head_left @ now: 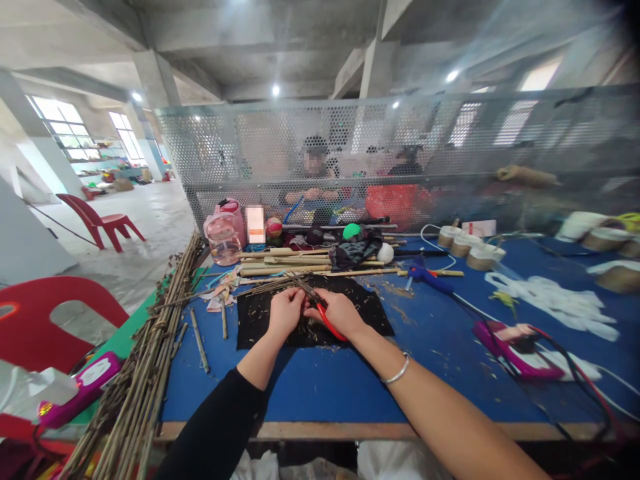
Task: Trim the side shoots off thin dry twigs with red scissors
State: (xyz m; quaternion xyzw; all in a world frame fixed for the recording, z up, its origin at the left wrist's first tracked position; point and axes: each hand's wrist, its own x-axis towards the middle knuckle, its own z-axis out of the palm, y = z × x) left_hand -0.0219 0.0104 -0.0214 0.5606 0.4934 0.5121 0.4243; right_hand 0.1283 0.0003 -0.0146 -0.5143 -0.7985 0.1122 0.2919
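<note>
My right hand [341, 313] is closed around a pair of scissors with red handles [330, 325]. Their blades [305, 285] point away and to the left, over my left hand's fingertips. My left hand [285, 313] is closed in a pinch beside the blades; whatever is between its fingers is too small to make out. Just beyond that hand lie several thin twigs [263, 287]. Both hands are above a black cloth [367, 317] strewn with small plant scraps, spread on the blue table [295, 387].
A long bundle of dry stalks [155, 333] lies along the left edge. Behind the cloth are bamboo sticks [285, 261] and a pink-lidded jug [223, 240]. At right are a blue glue gun [429, 277], a purple power strip [520, 350] and white strips [555, 303]. A perforated screen [220, 153] stands behind.
</note>
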